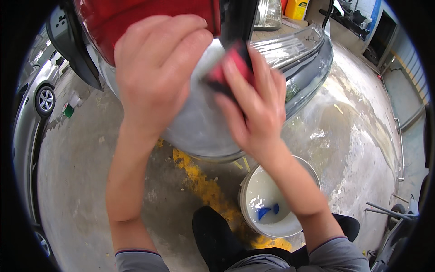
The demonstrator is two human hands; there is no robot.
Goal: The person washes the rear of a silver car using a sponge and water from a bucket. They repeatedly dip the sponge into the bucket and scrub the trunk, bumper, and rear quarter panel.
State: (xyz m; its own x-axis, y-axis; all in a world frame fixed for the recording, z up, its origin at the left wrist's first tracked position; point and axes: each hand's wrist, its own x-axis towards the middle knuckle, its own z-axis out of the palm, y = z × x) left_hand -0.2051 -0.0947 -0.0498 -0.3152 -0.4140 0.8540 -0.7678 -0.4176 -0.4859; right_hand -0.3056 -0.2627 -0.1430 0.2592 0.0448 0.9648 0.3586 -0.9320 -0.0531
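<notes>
A car's rear corner fills the upper middle, with a red tail light above a wet, dull grey bumper panel. My right hand grips a red and black sanding block or pad, blurred, against the panel just below the light. My left hand has curled fingers and lies over the tail light and the panel's edge; whether it holds anything is hidden. Below my right forearm a white bucket of cloudy water stands on the floor, with blue pieces in it.
A silver car is at the left, with a green can near its wheel. A clear headlamp and a yellow container are at the top. Metal stand legs stick out at the right. The concrete floor has wet patches.
</notes>
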